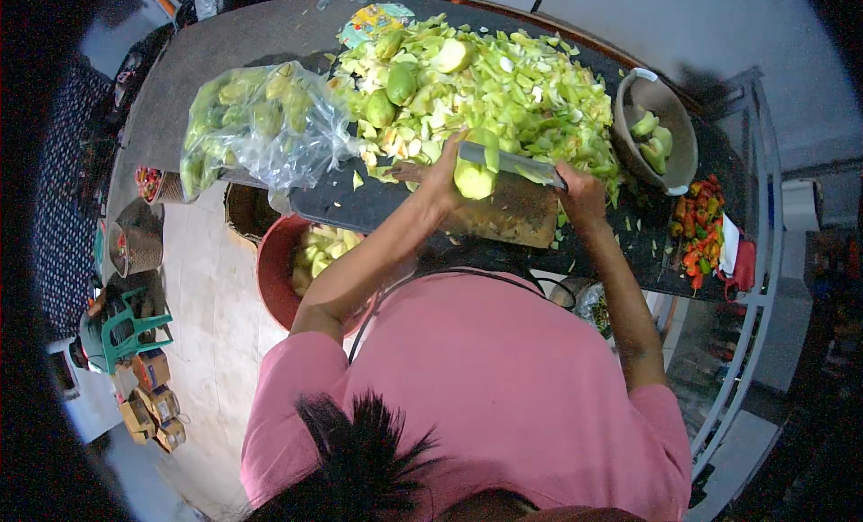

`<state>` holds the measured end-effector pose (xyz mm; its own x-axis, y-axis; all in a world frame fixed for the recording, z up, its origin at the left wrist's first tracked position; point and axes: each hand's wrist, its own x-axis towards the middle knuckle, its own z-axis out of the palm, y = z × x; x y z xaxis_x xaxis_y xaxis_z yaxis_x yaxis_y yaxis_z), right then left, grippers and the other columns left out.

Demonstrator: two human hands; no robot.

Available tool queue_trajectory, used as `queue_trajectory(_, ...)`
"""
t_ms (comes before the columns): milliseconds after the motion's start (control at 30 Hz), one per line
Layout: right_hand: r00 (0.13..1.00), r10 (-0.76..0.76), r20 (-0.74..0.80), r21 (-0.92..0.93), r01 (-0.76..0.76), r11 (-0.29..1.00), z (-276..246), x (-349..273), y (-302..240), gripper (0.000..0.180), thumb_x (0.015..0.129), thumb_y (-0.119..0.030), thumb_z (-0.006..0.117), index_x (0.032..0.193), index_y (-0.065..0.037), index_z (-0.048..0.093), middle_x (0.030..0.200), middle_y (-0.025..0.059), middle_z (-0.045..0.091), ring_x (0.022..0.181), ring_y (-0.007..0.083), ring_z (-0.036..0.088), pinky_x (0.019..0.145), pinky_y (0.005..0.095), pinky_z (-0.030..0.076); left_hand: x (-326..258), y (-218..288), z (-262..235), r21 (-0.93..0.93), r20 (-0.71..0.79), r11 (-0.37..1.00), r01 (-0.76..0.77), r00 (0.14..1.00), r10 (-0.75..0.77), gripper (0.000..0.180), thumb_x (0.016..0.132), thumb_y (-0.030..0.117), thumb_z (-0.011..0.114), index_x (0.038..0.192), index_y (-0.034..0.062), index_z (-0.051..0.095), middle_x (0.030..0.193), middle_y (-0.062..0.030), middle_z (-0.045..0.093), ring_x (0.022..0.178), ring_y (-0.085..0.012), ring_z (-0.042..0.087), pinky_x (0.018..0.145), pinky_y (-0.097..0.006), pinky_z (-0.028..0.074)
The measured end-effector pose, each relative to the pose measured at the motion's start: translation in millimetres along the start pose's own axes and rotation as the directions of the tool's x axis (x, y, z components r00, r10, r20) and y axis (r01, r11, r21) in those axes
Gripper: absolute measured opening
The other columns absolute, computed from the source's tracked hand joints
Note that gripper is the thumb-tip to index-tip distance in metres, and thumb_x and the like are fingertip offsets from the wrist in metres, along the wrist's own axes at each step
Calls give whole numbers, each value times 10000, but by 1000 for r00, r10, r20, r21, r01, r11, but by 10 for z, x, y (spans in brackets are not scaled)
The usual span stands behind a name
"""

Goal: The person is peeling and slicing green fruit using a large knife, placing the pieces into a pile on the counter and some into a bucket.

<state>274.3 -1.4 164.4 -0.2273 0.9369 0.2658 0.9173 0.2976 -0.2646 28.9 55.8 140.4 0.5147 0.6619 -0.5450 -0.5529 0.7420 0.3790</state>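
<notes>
My right hand [584,199] is wrapped round the handle of a wide-bladed knife [521,166]. Its blade points left and lies across the top of a pale, partly peeled green fruit [475,181]. A strip of green peel hangs over the blade. My left hand [440,181] grips this fruit from its left side, above a wooden cutting board [512,218]. Just beyond both hands spreads a large heap of green peelings [530,91]. Unpeeled green fruits [401,84] and a pale peeled one [452,56] rest on the heap's left part.
A clear plastic bag of green fruits [265,118] lies left on the dark table. Below the edge stands a red basin [277,279] with pale pieces. At right are a grey bowl [627,118] with several green pieces, red and orange peppers [699,225], and a metal rail [769,190].
</notes>
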Motion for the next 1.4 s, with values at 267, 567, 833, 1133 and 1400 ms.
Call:
queue_trajectory(267, 998, -62, -2, 83, 62, 995, -39, 90, -323, 276, 762, -217, 636, 952, -51, 525, 769, 188, 580, 741, 388, 581, 600, 446, 448, 108, -77, -67, 7, 142, 999, 49, 989, -50, 455, 885, 515, 464, 1096, 128, 579, 927, -72, 658, 763, -217, 640, 673, -416, 545)
queue_trajectory(567, 943, 303, 134, -142, -284, 948, 327, -49, 446, 237, 791, -192, 647, 962, -41, 584, 735, 165, 603, 704, 339, 607, 611, 437, 460, -97, -63, 34, -7, 79, 998, 69, 995, -69, 449, 849, 545, 516, 1066, 161, 596, 937, -54, 650, 774, -207, 631, 645, -392, 522)
queue_trajectory(833, 971, 230, 72, 55, -234, 971, 70, -78, 219, 291, 869, -296, 590, 901, -7, 591, 718, 188, 596, 655, 344, 600, 598, 403, 466, -70, -10, 42, 47, 97, 993, 110, 989, -114, 517, 820, 591, 515, 1080, 153, 602, 893, -45, 649, 735, -215, 624, 621, -377, 516)
queue_trajectory(1133, 965, -260, -42, 76, 262, 962, -289, 88, -607, 180, 735, -174, 633, 812, -59, 519, 650, 124, 543, 607, 323, 572, 531, 416, 436, -30, -117, 81, -141, 346, 990, -17, 936, 65, 562, 867, 588, 419, 1119, 111, 579, 980, -79, 649, 859, -245, 631, 818, -411, 503)
queue_trajectory(1400, 964, -257, -60, 39, 260, 965, -240, 122, -654, 162, 715, -137, 630, 787, -65, 504, 640, 118, 529, 602, 321, 565, 529, 411, 431, -156, -137, 155, -81, 134, 981, -175, 974, 185, 552, 881, 590, 375, 1094, 121, 576, 978, -73, 638, 842, -238, 619, 680, -394, 531)
